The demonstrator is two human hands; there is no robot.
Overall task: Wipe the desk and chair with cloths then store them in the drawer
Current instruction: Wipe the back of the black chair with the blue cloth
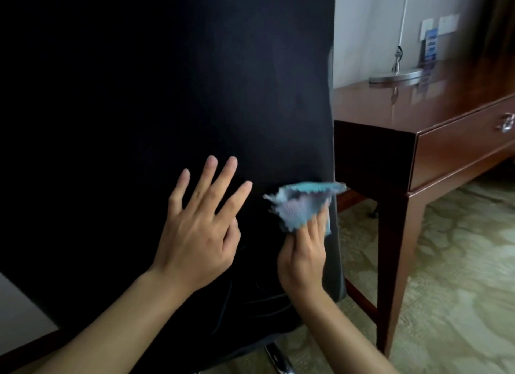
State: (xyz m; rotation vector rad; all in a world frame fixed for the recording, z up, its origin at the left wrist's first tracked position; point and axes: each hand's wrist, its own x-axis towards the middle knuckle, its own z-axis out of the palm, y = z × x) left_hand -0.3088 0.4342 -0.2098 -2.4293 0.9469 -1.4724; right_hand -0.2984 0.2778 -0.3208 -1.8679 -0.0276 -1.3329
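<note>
The black chair back [167,81] fills most of the head view. My left hand [200,228] lies against it with fingers spread and nothing in it. Just to the right, my right hand [303,256] grips a crumpled blue cloth [301,203] held at the chair back's lower right edge. To the right stands the dark wooden desk [390,106], with a shut drawer [459,145] in its front that has a metal ring handle [507,123].
A lamp with a round metal base [395,75] and a blue leaflet stand [430,45] sit at the back of the desk top. A desk leg [395,262] stands close to the chair. Patterned green carpet [446,290] covers the floor. The chair's metal base [278,357] shows below.
</note>
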